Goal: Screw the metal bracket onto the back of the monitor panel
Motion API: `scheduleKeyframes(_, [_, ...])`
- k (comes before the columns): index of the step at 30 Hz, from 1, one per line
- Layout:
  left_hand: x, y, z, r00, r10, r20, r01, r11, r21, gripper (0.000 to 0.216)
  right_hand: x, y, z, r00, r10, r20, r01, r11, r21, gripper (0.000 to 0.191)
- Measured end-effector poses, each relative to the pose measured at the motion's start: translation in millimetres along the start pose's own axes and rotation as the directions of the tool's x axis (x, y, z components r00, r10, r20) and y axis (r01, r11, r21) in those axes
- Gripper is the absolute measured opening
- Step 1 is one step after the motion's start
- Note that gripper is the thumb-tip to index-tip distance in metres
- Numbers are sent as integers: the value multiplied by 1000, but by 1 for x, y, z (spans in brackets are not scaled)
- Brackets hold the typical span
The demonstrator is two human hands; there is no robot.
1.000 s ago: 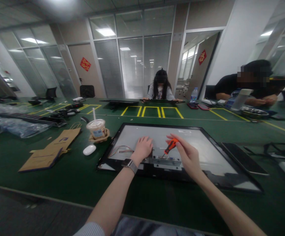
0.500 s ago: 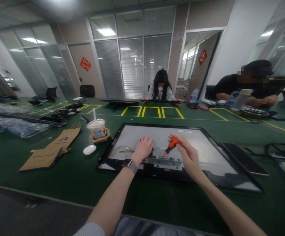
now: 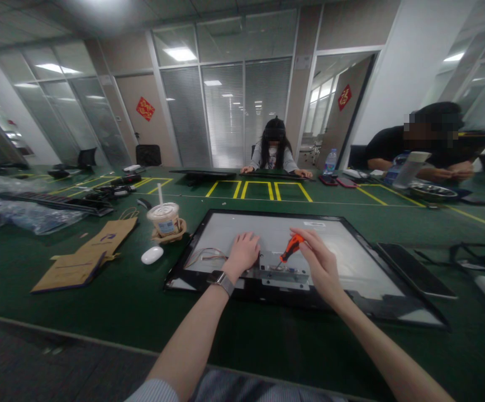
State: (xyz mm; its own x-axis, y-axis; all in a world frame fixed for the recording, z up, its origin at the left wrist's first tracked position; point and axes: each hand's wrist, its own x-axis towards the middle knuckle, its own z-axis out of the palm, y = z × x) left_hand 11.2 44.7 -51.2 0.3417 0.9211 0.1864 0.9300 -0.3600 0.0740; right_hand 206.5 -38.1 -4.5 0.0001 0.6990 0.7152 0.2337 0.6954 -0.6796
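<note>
Right hand point(image 3: 321, 261) pinches orange-black screwdriver point(image 3: 291, 248) in fingers, shaft slanting down-left to metal bracket point(image 3: 286, 276) on display panel point(image 3: 368, 262), toward near edge of surface point(image 3: 108, 301). Bracket sits between hands, long axis roughly along that edge; left hand point(image 3: 246, 250) rests on panel, fingers slightly spread.

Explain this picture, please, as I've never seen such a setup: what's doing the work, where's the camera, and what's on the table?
There is no machine: these are a person's bare hands, seen from one camera worn on that person's head. The left hand lies flat on a panel. The right hand holds a screwdriver, pointed down at a metal bracket. On the green table, left of the panel, are a cup, a white oval thing and a paper bag.
</note>
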Motion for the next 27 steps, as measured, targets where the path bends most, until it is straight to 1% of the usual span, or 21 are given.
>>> scheduleKeyframes(4, [0,0,-1,1000,-6,6,6,1000,1,41,-1,0,0,999,8,32,-9,999,41,29])
scheduleKeyframes(10, [0,0,0,1000,-2,6,2,1000,-8,42,1,6,3,999,10,-47,-7,998,59,15])
scheduleKeyframes(15, [1,-1,2,1000,3,-8,-3,1000,-15,41,4,3,2,997,47,-63,-40,994,101,8])
scheduleKeyframes(21, [0,-1,0,1000,-3,-2,3,1000,-14,41,4,3,-2,991,130,10,-130,983,127,24])
scheduleKeyframes(24, [0,0,-1,1000,-6,5,6,1000,-8,41,2,6,-1,986,161,35,-165,973,164,24])
scheduleKeyframes(27, [0,0,0,1000,-4,0,4,1000,-7,41,3,9,1,987,156,39,-161,968,195,20])
